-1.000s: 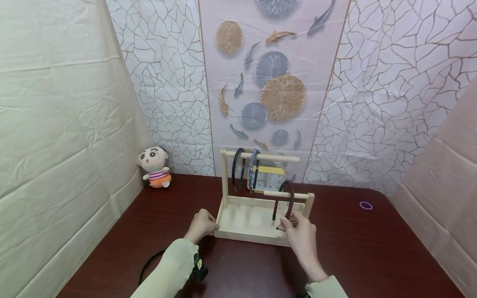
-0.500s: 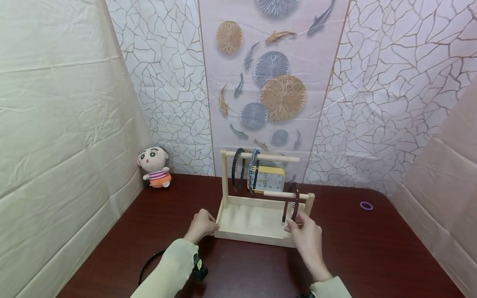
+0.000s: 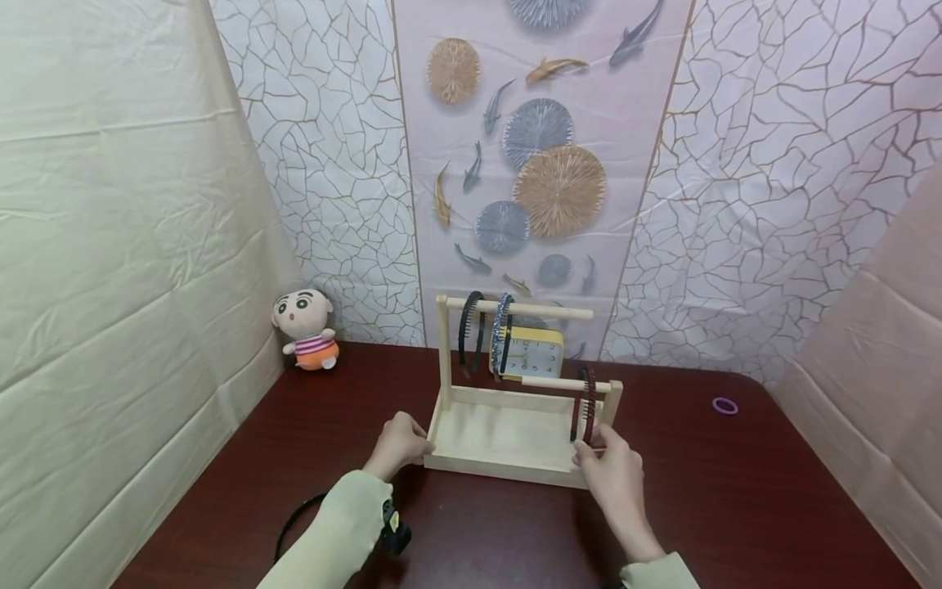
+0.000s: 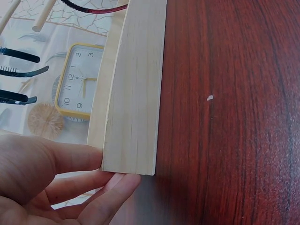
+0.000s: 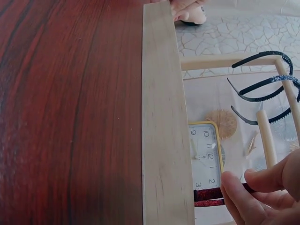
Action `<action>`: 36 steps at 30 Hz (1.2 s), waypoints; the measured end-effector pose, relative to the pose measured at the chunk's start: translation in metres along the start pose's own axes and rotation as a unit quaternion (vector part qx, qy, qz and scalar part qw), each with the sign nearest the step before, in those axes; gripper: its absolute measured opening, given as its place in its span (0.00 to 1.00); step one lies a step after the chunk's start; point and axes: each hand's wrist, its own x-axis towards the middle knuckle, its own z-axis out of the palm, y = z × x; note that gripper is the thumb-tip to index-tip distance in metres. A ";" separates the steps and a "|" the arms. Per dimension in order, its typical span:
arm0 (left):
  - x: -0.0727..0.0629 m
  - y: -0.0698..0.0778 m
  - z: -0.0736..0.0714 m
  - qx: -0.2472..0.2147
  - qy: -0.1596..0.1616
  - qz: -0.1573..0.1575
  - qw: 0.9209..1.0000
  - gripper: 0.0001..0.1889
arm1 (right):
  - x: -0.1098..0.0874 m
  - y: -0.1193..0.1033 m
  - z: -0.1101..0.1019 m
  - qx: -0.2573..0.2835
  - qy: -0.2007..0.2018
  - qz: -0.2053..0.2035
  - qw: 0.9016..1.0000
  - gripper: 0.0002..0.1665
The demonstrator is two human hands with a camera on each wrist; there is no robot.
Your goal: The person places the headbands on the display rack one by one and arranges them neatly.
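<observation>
A pale wooden headband rack point(image 3: 508, 471) with a tray base and two rods stands on the dark red table. My left hand point(image 3: 400, 447) grips its front left corner, thumb and fingers pinching the tray's end in the left wrist view. Over the lower right rod hangs a dark red toothed headband point(image 3: 589, 406). My right hand point(image 3: 615, 481) pinches the lower end of it between thumb and finger, as the right wrist view shows. The upper rod carries a black toothed headband point(image 3: 465, 334) and a blue glittery headband point(image 3: 496, 339).
Behind the rack is a yellow square clock point(image 3: 540, 352). A plush doll point(image 3: 305, 329) sits at the back left, and a purple ring point(image 3: 724, 406) lies at the right. A black curved band point(image 3: 290, 523) lies partly under my left sleeve. Patterned cloth hangs behind the table.
My right hand has slid the dark red headband rightward along the lower rod, towards its upright post. The left hand stays at the rack's corner.
</observation>
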 end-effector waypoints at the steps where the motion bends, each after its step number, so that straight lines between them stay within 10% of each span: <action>1: 0.000 0.001 0.000 0.001 0.000 0.002 1.000 0.08 | 0.000 0.000 -0.001 -0.002 0.000 0.002 1.000 0.06; 36: -0.004 0.004 -0.002 0.000 0.001 0.000 1.000 0.07 | -0.014 0.004 -0.029 -0.054 -0.052 0.011 0.997 0.30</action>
